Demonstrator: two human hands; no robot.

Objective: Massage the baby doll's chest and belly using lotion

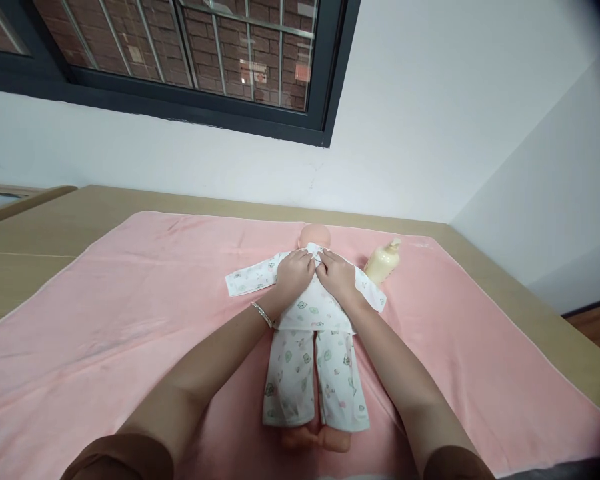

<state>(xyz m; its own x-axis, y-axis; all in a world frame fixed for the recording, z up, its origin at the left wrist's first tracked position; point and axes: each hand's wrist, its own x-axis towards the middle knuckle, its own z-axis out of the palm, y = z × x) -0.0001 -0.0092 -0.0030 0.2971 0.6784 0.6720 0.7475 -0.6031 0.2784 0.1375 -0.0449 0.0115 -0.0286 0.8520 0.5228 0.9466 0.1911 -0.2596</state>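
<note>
A baby doll point(315, 234) lies on its back with its head toward the wall. It wears a white printed top point(305, 310) with long sleeves spread to both sides, and matching trousers point(291, 380); its feet point(334, 439) stick out below the cuffs. My left hand point(295, 273) and my right hand point(336, 273) meet at the top's neckline, fingers closed on the fabric from either side of the front opening. A bracelet point(263, 315) circles my left wrist. What exactly the fingertips pinch is partly hidden by the hands.
Beneath the doll a pink blanket point(145, 320) covers most of the wooden surface point(105, 207). A pale yellow pump bottle point(383, 261) stands or leans on it, right of the doll's shoulder. Behind are a white wall point(400, 133) and a dark-framed window point(325, 87).
</note>
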